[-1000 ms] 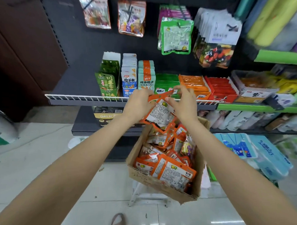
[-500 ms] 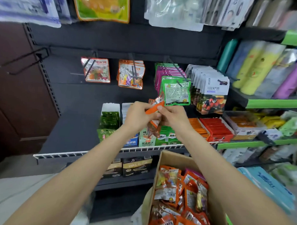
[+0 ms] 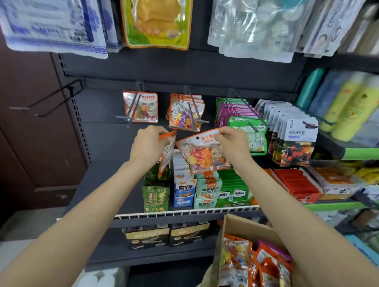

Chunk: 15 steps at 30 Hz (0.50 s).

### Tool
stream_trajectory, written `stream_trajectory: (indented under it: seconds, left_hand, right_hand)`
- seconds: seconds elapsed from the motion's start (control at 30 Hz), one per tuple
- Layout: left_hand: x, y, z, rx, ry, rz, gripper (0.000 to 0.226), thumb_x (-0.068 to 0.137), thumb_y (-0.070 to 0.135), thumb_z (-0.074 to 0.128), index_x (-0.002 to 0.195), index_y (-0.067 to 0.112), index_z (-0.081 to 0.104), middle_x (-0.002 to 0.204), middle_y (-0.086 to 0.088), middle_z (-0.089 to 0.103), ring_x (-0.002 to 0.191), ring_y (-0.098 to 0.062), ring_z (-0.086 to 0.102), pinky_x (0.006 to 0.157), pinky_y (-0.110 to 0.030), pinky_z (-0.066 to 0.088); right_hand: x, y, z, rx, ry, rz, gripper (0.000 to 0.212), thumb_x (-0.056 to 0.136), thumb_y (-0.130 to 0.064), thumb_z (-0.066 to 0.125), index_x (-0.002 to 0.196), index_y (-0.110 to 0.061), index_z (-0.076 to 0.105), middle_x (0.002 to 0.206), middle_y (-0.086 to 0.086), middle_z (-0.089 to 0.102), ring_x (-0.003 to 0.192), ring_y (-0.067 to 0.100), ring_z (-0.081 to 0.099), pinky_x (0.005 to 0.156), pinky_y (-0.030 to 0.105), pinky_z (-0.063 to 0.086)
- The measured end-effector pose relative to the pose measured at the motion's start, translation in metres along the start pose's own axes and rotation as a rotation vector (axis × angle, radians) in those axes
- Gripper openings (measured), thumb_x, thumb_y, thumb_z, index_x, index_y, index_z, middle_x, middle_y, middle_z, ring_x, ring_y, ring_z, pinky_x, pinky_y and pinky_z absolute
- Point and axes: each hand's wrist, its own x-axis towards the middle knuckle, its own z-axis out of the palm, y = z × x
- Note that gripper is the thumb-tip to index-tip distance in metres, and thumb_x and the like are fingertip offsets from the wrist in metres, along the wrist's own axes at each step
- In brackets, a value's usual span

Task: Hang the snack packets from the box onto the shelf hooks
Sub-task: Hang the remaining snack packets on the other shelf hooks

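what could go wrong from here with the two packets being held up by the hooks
1. The right hand pinches the candy packet only by its top edge, so it may slip while its hole is lined up with the hook.
2. That hook already carries several packets; pushing another on could knock the front ones loose.
3. The left hand grips a second packet hanging loosely, which could drop.

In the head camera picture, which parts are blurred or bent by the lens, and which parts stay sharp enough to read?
Head view: the blue-and-white bags at top left and the rolls at the right edge are smeared; the shelf rail bows from wide-angle distortion; the candy packet pinched by the right hand is fairly sharp, its hang hole visible; the left hand grips more packets, seen edge-on.
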Motion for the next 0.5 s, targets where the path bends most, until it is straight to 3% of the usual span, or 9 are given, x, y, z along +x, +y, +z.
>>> stream_trajectory:
  seconds: [0.17, 0.27, 0.37, 0.5]
  left_hand:
    - [0.005, -0.003, -0.008, 0.152, 0.134, 0.039, 0.021, 0.093, 0.020, 0.054, 0.107, 0.018, 0.069, 0.098, -0.009, 0.071, 0.092, -0.031, 0.064, 0.071, -0.034, 0.046]
    - [0.006, -0.004, -0.010, 0.182, 0.149, 0.073, 0.022, 0.093, 0.020, 0.053, 0.108, 0.018, 0.069, 0.098, -0.010, 0.071, 0.092, -0.033, 0.063, 0.070, -0.036, 0.048]
    - [0.009, -0.006, -0.012, 0.158, 0.149, 0.073, 0.023, 0.093, 0.020, 0.052, 0.110, 0.018, 0.068, 0.097, -0.010, 0.070, 0.091, -0.031, 0.062, 0.069, -0.034, 0.045]
    - [0.012, -0.003, -0.013, 0.137, 0.153, 0.084, 0.023, 0.094, 0.021, 0.053, 0.111, 0.017, 0.068, 0.096, -0.008, 0.070, 0.086, -0.027, 0.063, 0.064, -0.029, 0.042]
  right_hand:
    - [0.007, -0.002, 0.015, 0.054, 0.057, -0.045, 0.014, 0.092, -0.010, 0.055, 0.087, -0.013, 0.068, 0.086, 0.007, 0.068, 0.080, 0.014, 0.060, 0.077, 0.035, 0.051]
    - [0.012, -0.001, 0.023, 0.057, 0.120, -0.070, 0.013, 0.092, -0.013, 0.055, 0.086, -0.018, 0.066, 0.080, 0.001, 0.066, 0.070, 0.007, 0.057, 0.070, 0.033, 0.049]
    - [0.012, 0.002, 0.030, 0.014, 0.202, -0.100, 0.015, 0.093, -0.015, 0.054, 0.092, -0.013, 0.069, 0.076, -0.004, 0.064, 0.064, 0.001, 0.055, 0.062, 0.022, 0.046]
    - [0.010, 0.006, 0.031, -0.024, 0.288, -0.129, 0.017, 0.093, -0.013, 0.054, 0.087, -0.009, 0.069, 0.078, 0.007, 0.068, 0.078, 0.023, 0.064, 0.074, 0.037, 0.052]
